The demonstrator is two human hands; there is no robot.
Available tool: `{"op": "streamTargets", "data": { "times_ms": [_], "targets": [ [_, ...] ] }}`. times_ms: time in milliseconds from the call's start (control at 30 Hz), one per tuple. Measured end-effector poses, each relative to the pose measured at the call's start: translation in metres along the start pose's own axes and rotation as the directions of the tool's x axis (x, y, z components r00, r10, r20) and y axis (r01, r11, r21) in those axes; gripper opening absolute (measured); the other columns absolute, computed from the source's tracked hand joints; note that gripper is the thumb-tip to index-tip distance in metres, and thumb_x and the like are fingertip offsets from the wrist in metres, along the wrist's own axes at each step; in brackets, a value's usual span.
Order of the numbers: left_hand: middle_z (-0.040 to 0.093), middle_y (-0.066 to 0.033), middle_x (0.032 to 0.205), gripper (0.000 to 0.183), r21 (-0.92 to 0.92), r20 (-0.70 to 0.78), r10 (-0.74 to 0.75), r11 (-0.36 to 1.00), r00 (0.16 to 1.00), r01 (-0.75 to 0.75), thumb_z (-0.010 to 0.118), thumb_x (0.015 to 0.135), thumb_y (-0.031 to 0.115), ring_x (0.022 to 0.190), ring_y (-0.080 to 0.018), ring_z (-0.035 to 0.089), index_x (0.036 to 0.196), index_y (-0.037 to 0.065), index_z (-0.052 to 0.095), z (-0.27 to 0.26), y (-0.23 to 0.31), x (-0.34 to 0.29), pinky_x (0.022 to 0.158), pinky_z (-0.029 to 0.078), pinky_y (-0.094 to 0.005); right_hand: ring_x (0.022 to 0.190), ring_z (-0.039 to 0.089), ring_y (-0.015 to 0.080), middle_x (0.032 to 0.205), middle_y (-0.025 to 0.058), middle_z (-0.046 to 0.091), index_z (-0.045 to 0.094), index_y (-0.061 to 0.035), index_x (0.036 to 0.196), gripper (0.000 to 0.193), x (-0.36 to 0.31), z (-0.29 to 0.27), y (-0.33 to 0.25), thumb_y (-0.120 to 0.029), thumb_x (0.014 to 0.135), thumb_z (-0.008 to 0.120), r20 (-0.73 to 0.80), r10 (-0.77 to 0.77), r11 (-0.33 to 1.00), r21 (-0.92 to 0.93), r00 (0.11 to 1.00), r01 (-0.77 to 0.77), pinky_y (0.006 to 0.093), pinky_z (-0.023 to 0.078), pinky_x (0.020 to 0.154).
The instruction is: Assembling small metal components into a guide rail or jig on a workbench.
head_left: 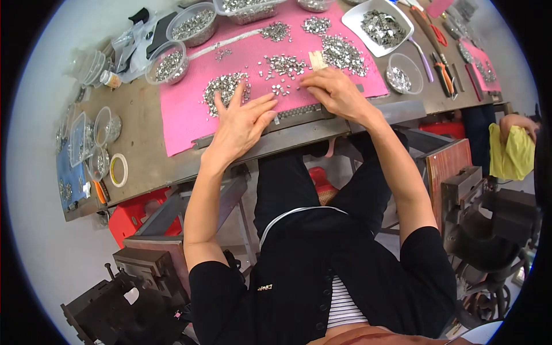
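Observation:
My left hand point(244, 123) is open, its fingers spread. Two fingertips reach into a pile of small shiny metal pieces point(223, 86) on a pink ribbed mat point(181, 123), while the other fingers point right toward the mat's middle. Bent but apart, the fingers of my right hand point(340, 95) rest low over the mat, close to a few loose metal pieces point(281, 89). Between the hands, a dark metal bar point(296, 114) filled with a row of small pieces lies along the mat's near edge. Whatever lies beneath the right fingertips is hidden.
More metal pieces point(344, 54) lie heaped beside a pale wooden piece point(317, 60). Clear tubs point(167, 61) stand at the far left, a white tray point(405, 26) at the far right. Orange-handled pliers point(443, 79) and a tape roll point(118, 170) lie on the table. Another person point(509, 146) is at right.

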State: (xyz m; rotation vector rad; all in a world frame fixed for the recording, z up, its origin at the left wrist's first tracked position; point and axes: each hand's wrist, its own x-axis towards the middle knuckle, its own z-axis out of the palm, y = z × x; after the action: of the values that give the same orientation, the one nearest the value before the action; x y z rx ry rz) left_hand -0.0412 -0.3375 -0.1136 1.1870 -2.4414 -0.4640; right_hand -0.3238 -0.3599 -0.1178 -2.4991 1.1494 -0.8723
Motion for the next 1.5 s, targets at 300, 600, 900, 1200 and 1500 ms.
{"op": "streamTargets", "data": {
  "times_ms": [300,600,900,1200,1500],
  "targets": [
    [0.071,0.0025,0.095,0.012,0.042,-0.329,-0.056,0.996,0.943,0.074,0.075,0.088,0.022,0.105,-0.0199,0.058,0.098,0.017,0.076,0.006,-0.001,0.016,0.108,0.027,-0.0472,0.087,0.064,0.0322,0.087,0.0133,0.065,0.07,-0.0018,0.093,0.012,0.016,0.016,-0.012,-0.011,0.085,0.072,-0.109,0.07,0.997,0.023,0.992,-0.068,0.0423,0.051,0.078],
    [0.067,0.0035,0.09,0.011,0.178,-0.321,0.024,0.983,0.947,0.035,0.076,0.086,0.022,0.101,-0.0214,0.057,0.097,0.018,0.076,0.021,-0.003,0.032,0.106,0.028,-0.0487,0.087,0.064,0.0341,0.086,0.0137,0.066,0.068,-0.0007,0.087,0.015,0.017,0.023,-0.014,-0.015,0.086,0.071,-0.074,0.211,0.97,-0.109,0.975,-0.218,0.0449,0.048,0.082],
    [0.064,0.0001,0.09,0.01,0.141,-0.338,0.041,0.99,0.94,0.007,0.077,0.082,0.018,0.099,-0.0238,0.056,0.091,0.014,0.073,0.018,-0.01,0.037,0.104,0.029,-0.056,0.079,0.065,0.0343,0.085,0.0145,0.065,0.07,0.0006,0.091,0.015,0.027,0.038,-0.007,-0.015,0.089,0.07,-0.19,0.093,0.978,-0.164,0.977,-0.125,0.0429,0.051,0.074],
    [0.064,-0.0009,0.091,0.01,0.211,-0.29,0.147,0.974,0.946,-0.087,0.076,0.084,0.019,0.101,-0.024,0.057,0.092,0.014,0.072,0.015,-0.025,0.05,0.104,0.03,-0.0588,0.089,0.065,0.0327,0.087,0.0133,0.065,0.069,-0.002,0.091,0.011,0.028,0.036,-0.006,-0.013,0.087,0.069,-0.106,0.115,0.98,-0.151,0.988,-0.13,0.0446,0.048,0.08],
    [0.063,-0.0008,0.093,0.012,0.214,-0.269,0.187,0.968,0.945,-0.131,0.076,0.084,0.02,0.103,-0.024,0.057,0.094,0.016,0.072,0.014,-0.025,0.053,0.106,0.029,-0.0613,0.083,0.064,0.0356,0.089,0.0146,0.064,0.068,-0.0012,0.093,0.012,0.037,0.043,-0.002,-0.013,0.088,0.069,-0.142,0.069,0.987,-0.131,0.987,-0.088,0.0449,0.051,0.074]
  ]
}}
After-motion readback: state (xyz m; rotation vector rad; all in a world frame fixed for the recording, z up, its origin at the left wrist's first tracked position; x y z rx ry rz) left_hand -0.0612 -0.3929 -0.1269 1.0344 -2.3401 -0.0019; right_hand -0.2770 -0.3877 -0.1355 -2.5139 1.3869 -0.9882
